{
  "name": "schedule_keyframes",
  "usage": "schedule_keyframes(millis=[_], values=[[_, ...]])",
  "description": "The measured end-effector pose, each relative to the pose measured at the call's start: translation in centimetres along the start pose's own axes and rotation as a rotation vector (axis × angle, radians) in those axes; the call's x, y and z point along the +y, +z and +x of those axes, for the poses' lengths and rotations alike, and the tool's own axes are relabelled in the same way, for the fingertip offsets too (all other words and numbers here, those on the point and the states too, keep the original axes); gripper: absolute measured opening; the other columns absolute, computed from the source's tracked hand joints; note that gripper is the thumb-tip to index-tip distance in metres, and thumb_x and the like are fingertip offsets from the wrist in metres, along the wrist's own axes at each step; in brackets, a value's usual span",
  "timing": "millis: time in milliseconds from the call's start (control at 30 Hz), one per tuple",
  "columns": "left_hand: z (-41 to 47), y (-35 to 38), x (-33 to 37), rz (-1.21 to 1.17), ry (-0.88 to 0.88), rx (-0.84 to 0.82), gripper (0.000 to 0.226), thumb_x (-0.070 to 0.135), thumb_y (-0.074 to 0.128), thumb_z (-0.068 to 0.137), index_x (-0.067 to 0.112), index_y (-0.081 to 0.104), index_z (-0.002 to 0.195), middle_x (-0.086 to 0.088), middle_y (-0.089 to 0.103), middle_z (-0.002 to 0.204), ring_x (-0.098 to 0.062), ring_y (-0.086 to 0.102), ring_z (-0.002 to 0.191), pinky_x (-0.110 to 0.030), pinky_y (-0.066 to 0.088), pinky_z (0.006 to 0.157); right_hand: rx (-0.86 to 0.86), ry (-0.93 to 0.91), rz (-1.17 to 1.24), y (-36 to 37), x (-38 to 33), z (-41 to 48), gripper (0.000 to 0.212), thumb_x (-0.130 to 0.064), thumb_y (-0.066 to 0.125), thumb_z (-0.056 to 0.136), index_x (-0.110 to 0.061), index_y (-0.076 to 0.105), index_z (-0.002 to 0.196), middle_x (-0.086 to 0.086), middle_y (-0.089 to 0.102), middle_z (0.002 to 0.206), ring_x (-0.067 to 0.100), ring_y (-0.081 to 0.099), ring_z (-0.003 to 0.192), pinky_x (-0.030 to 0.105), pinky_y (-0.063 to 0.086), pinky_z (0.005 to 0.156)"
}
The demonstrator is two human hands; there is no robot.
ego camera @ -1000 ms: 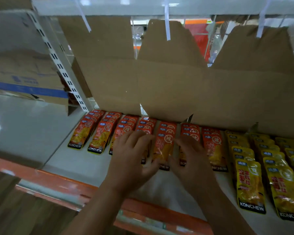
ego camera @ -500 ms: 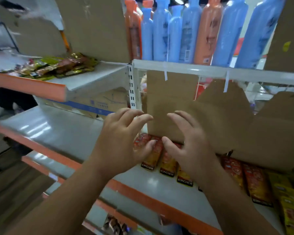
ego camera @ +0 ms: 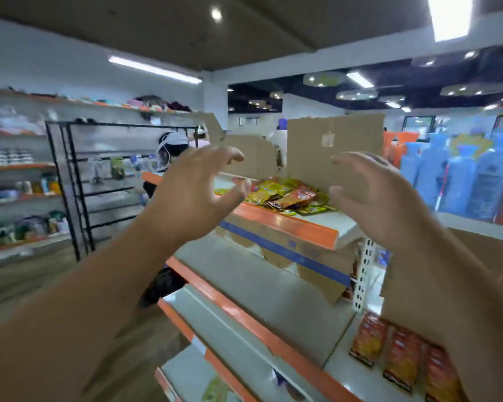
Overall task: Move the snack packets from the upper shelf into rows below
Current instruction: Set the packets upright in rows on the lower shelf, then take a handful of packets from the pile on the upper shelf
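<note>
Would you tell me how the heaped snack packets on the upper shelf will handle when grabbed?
Probably light and floppy: the packets look like thin flat pouches. Their glossy film may let them slide apart, as they lie loosely heaped.

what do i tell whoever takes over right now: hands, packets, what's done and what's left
Hands: the left hand is open and holds nothing, fingers loosely curled, raised in front of the upper shelf. The right hand is the same.
Packets: a loose pile of snack packets lies on the upper shelf, untouched, seen between the two hands.
Done: rows of red packets lie on the lower shelf, at bottom right.
Left: take the pile, bring it down, lay it in rows.
</note>
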State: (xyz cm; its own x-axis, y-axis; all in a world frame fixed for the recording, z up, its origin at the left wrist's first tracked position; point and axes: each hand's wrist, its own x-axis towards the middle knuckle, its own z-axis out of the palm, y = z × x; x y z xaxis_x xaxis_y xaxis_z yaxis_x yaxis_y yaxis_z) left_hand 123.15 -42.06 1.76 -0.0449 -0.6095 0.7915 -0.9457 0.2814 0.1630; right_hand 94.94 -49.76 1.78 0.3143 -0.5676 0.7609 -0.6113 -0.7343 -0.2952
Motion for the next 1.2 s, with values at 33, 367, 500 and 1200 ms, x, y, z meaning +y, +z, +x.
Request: schedule_keyframes(millis=[33, 367, 500, 1200], values=[[0.4, -1.1, -1.3, 0.004, -0.017, -0.006, 0.051, 0.061, 0.048, 0.089, 0.034, 0.06, 0.131, 0.01, 0.065, 0.124, -0.014, 0.056, 0.118, -0.043, 0.045, 0.103, -0.018, 0.007, -0.006, 0.2, -1.1, 1.4, 0.048, -0.035, 0.068, 0.09, -0.031, 0.06, 0.137, -0.011, 0.057, 0.135, 0.01, 0.054, 0.119, 0.022, 0.042, 0.092], [4.7, -2.8, -9.8, -0.085, -0.174, -0.324, 0.02, 0.051, 0.063, 0.095, 0.039, 0.068, 0.111, 0.017, 0.067, 0.102, -0.003, 0.064, 0.096, -0.033, 0.052, 0.082, -0.459, 0.164, -0.346, 4.3, -5.2, 13.0, 0.032, -0.045, 0.064, 0.093, -0.035, 0.064, 0.123, -0.003, 0.059, 0.126, 0.022, 0.056, 0.11, 0.04, 0.049, 0.097], [7.5, -0.5, -12.3, -0.02, -0.178, -0.446, 0.015, 0.049, 0.066, 0.095, 0.038, 0.072, 0.103, 0.016, 0.069, 0.098, -0.005, 0.065, 0.092, -0.028, 0.049, 0.076, -0.684, 0.145, -0.499, 7.0, -4.3, 16.4, 0.032, -0.049, 0.062, 0.095, -0.037, 0.062, 0.124, -0.011, 0.059, 0.115, 0.019, 0.061, 0.105, 0.037, 0.05, 0.09], [21.4, 18.1, -26.1, 0.085, -0.027, -1.068, 0.043, 0.04, 0.082, 0.084, 0.044, 0.069, 0.124, 0.019, 0.068, 0.119, -0.007, 0.065, 0.11, -0.03, 0.05, 0.102, -0.899, 0.336, -0.717, 24.6, 5.0, 30.0, 0.042, -0.053, 0.069, 0.089, -0.023, 0.069, 0.118, -0.003, 0.068, 0.108, 0.019, 0.065, 0.094, 0.035, 0.052, 0.083]])
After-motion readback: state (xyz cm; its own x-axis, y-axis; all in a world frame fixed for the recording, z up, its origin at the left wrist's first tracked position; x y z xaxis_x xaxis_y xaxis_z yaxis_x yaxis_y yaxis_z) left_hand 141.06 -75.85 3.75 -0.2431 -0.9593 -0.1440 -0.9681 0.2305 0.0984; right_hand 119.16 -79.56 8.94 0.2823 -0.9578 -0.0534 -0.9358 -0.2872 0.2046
